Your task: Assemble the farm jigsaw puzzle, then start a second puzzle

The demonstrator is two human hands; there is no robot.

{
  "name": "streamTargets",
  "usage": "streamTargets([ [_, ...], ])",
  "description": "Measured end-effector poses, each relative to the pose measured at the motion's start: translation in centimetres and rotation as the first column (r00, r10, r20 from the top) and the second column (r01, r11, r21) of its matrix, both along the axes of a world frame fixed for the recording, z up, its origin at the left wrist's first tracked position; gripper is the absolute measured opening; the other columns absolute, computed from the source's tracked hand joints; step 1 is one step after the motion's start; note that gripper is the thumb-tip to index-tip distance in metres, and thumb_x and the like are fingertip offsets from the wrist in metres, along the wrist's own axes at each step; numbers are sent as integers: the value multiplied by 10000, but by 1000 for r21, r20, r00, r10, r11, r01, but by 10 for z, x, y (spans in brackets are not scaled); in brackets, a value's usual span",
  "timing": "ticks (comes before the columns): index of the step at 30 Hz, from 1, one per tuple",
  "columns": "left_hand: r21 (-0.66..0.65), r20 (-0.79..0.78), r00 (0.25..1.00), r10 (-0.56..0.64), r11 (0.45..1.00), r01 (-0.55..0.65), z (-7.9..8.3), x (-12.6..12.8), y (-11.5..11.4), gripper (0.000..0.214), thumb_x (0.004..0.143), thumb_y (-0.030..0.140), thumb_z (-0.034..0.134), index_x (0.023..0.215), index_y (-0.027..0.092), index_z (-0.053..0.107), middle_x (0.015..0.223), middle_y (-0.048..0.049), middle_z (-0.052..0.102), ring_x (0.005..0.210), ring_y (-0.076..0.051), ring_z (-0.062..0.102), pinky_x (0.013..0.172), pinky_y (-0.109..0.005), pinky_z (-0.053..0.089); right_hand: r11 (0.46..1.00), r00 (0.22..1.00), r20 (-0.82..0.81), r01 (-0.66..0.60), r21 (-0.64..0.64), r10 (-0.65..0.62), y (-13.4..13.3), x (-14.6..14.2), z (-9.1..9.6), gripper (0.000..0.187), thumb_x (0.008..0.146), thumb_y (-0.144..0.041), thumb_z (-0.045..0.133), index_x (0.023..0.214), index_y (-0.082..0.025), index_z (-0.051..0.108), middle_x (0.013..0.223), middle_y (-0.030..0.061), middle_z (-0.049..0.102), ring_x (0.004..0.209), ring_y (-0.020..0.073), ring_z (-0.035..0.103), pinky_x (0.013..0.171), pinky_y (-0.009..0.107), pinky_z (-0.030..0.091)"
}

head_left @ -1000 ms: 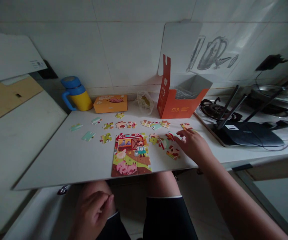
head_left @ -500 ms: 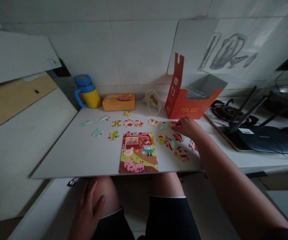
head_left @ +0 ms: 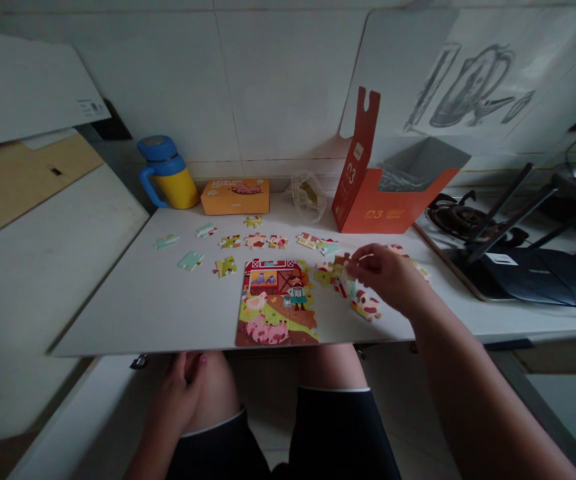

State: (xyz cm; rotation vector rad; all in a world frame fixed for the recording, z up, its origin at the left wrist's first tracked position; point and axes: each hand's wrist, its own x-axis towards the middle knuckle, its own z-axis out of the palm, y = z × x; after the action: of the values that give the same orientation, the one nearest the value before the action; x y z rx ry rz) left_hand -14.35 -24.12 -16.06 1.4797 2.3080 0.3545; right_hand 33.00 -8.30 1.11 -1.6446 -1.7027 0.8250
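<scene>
A partly built farm jigsaw (head_left: pixel 277 303) lies at the front of the white board (head_left: pixel 133 313). Loose puzzle pieces (head_left: pixel 228 267) are scattered behind and to its right. My right hand (head_left: pixel 388 277) hovers just right of the jigsaw, its fingers pinched on a small puzzle piece (head_left: pixel 342 265) above several other loose pieces. My left hand (head_left: pixel 181 393) rests on my left knee below the board's edge, fingers curled around the knee and holding nothing.
At the back stand a yellow mug with a blue lid (head_left: pixel 168 177), a small orange box (head_left: pixel 235 195), a crumpled plastic bag (head_left: pixel 309 195) and an open orange carton (head_left: pixel 393 190). A gas hob (head_left: pixel 461 220) and a black router (head_left: pixel 533 270) sit to the right.
My right hand pulled back from the rear row of pieces towards the jigsaw, now lifting a piece in its fingertips. My left hand shifted on my knee.
</scene>
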Motion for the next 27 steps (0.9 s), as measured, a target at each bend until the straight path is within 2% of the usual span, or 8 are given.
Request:
streamTargets([
  [3, -9, 2, 1000, -2, 1000, 2, 3, 0, 2, 707, 1044, 639, 340, 1506, 144, 543, 1490, -245, 654, 1364, -399, 651, 1149, -516, 502, 975, 965, -218, -175, -136, 143, -47, -19, -8, 393, 919, -595, 720, 1059, -234, 657, 718, -5, 699, 606, 165, 599, 553, 277, 420],
  [5, -24, -5, 1000, 5, 1000, -5, 3, 1, 2, 710, 1041, 652, 346, 1511, 158, 545, 1474, -239, 667, 1336, -404, 670, 1132, -521, 513, 961, 950, -277, -200, -193, 142, -69, -29, -12, 359, 934, -551, 712, 1081, -226, 671, 739, 1, 704, 611, 160, 607, 548, 270, 426],
  [7, -10, -9, 1000, 5, 1000, -5, 3, 1, 2, 670, 1032, 644, 389, 1493, 190, 564, 1445, -211, 695, 1311, -398, 686, 1113, -518, 525, 962, 959, -259, -171, -212, 113, -81, -37, -14, 311, 928, -500, 715, 1063, -222, 683, 722, -2, 695, 606, 158, 605, 537, 264, 426],
  [12, 16, -1, 1000, 0, 1000, 0, 3, 3, 2, 652, 1034, 634, 393, 1472, 184, 569, 1455, -207, 692, 1345, -380, 668, 1115, -491, 521, 975, 985, -149, -113, -193, 84, -84, -43, -13, 264, 914, -457, 697, 1031, -220, 704, 693, -9, 681, 569, 154, 580, 511, 265, 390],
  [17, 11, 22, 1000, 5, 1000, -6, 6, 5, 3, 648, 1023, 653, 399, 1470, 215, 569, 1439, -188, 706, 1356, -399, 657, 1117, -524, 514, 988, 995, 3, -98, -119, 99, -84, -44, -12, 214, 900, -420, 691, 991, -230, 727, 708, -1, 707, 586, 163, 620, 540, 274, 429],
  [23, 22, 30, 1000, 0, 1000, -1, 6, 3, 1, 697, 1032, 647, 382, 1511, 169, 548, 1498, -220, 660, 1378, -404, 640, 1136, -528, 504, 996, 983, 165, -75, -41, 81, -88, -47, -13, 182, 917, -415, 681, 970, -243, 714, 715, -3, 702, 601, 172, 624, 577, 297, 440],
  [27, 26, 32, 999, 10, 1000, -10, 3, 0, 0, 674, 1029, 640, 413, 1505, 186, 559, 1459, -198, 690, 1365, -393, 649, 1137, -515, 503, 998, 966, 253, -61, 26, 53, -92, -51, -14, 145, 932, -378, 694, 980, -242, 702, 747, 2, 702, 639, 183, 645, 602, 309, 460],
])
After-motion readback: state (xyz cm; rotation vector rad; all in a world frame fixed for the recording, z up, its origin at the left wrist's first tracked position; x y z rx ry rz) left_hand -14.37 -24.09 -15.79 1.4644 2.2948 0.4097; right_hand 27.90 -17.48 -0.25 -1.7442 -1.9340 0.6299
